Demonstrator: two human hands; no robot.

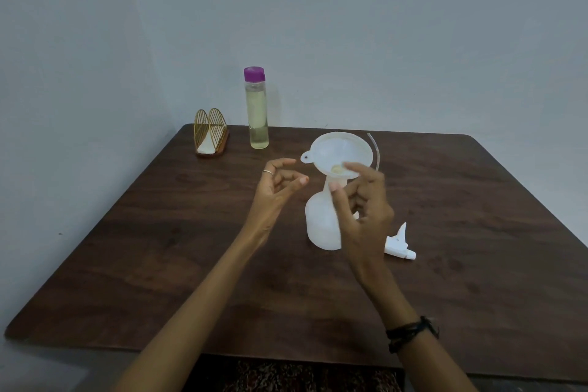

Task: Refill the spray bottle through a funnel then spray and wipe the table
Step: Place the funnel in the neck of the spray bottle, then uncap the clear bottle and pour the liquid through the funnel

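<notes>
A white spray bottle [321, 223] stands uncapped on the dark wooden table [159, 248], with a white funnel [337, 149] seated in its neck. My right hand [362, 210] hovers in front of the bottle, fingers apart, fingertips close to the funnel's near rim; whether they touch is unclear. My left hand [280, 181] floats just left of the funnel's tab, fingers loosely curled, holding nothing. The white spray head [399, 245] lies on the table to the bottle's right, its clear tube [377, 153] curving up behind the funnel. A tall clear bottle [257, 118] of pale yellow liquid with a purple cap stands at the back.
A gold wire napkin holder [210, 137] with a white napkin sits at the back left near the wall. The table's front edge runs close to me, with a patterned rug [296, 375] below it.
</notes>
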